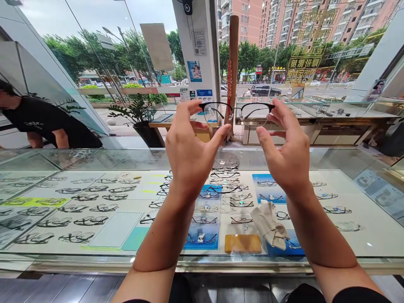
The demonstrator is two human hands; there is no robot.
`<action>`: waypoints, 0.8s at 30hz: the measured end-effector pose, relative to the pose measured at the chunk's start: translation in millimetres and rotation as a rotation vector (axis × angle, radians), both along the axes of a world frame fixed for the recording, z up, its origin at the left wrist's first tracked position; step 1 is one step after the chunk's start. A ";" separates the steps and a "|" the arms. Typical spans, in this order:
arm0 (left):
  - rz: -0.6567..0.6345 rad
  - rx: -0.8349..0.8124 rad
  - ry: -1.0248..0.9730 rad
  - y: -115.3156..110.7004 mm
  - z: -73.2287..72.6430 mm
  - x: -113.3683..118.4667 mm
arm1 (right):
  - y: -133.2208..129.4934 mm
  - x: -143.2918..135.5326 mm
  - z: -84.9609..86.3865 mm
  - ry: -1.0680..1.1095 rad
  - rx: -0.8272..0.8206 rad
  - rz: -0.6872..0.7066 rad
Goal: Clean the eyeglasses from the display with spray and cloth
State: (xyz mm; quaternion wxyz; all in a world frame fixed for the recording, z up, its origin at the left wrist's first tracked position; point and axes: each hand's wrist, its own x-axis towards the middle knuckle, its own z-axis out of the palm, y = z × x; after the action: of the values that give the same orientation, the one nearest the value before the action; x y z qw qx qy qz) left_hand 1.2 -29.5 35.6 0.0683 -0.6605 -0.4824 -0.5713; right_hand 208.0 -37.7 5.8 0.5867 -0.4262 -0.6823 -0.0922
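Note:
Both my hands hold up a pair of eyeglasses [235, 108] with a dark upper rim and clear lenses, level with the window behind. My left hand [192, 147] grips its left end, fingers at the hinge and thumb near the lower edge of the left lens. On the other end, my right hand [285, 149] pinches the dark corner, with its thumb below the right lens. The temples show through the lenses. Beneath my right forearm, a crumpled beige cloth [270, 225] lies on the glass counter beside a yellow-brown rectangular object [243, 243].
A glass display counter [176, 263] with rows of eyeglasses spans the front. A person in a black shirt [47, 120] leans at the far left. Behind the counter stand a potted plant [139, 115], a wooden post [233, 63] and another display case [331, 120].

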 end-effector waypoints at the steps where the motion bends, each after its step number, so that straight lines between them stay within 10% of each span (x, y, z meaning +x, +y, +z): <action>1: 0.006 0.000 0.004 0.4 0.2 -0.3 | 1.0 0.3 0.2 0.020 0.003 0.010; 24: -0.032 -0.044 0.012 -1.8 4.5 -1.0 | 18.4 8.7 5.3 0.399 0.061 0.232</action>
State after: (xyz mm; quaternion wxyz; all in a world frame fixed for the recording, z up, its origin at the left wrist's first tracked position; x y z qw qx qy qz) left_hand 0.2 -31.3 40.1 0.0477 -0.6727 -0.4838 -0.5577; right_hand 216.7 -19.3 11.1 0.7291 -0.3370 -0.5943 0.0414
